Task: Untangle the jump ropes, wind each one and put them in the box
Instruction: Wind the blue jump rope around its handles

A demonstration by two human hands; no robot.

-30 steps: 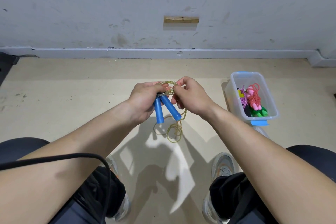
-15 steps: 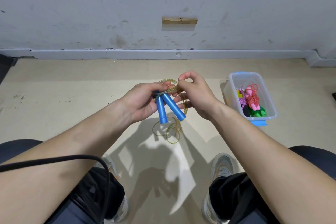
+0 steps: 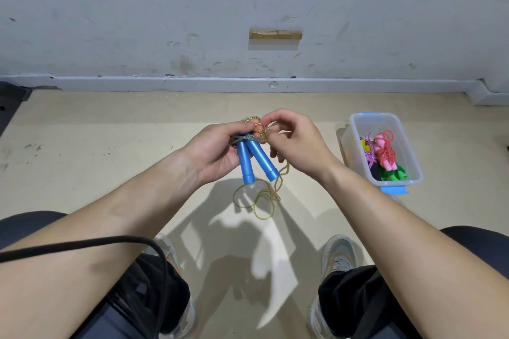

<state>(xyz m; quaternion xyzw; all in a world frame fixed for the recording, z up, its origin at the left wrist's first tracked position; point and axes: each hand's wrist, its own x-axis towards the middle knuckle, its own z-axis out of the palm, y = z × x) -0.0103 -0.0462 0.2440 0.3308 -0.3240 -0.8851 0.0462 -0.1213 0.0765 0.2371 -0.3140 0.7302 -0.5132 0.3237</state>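
A jump rope with two blue handles (image 3: pixel 254 158) and a yellow-green cord (image 3: pixel 260 198) hangs in front of me above the floor. My left hand (image 3: pixel 213 150) grips the top of both handles, which point down side by side. My right hand (image 3: pixel 296 143) pinches the cord between thumb and forefinger just above the handles, where it is wrapped around them. Loose loops of cord dangle below. A clear plastic box (image 3: pixel 413 162) on the floor at the right holds wound ropes: a pink one (image 3: pixel 385 147), a purple one and a green one (image 3: pixel 392 173).
The beige floor runs to a grey wall with a skirting board (image 3: pixel 248 82). My shoes (image 3: pixel 337 256) and knees are below the hands. A black cable (image 3: pixel 82 248) crosses my left forearm. The box has blue clips (image 3: pixel 394 190).
My right hand has lifted its pinch on the cord to above the handle tops. The handles have tilted a little, and the hanging loops have shifted slightly.
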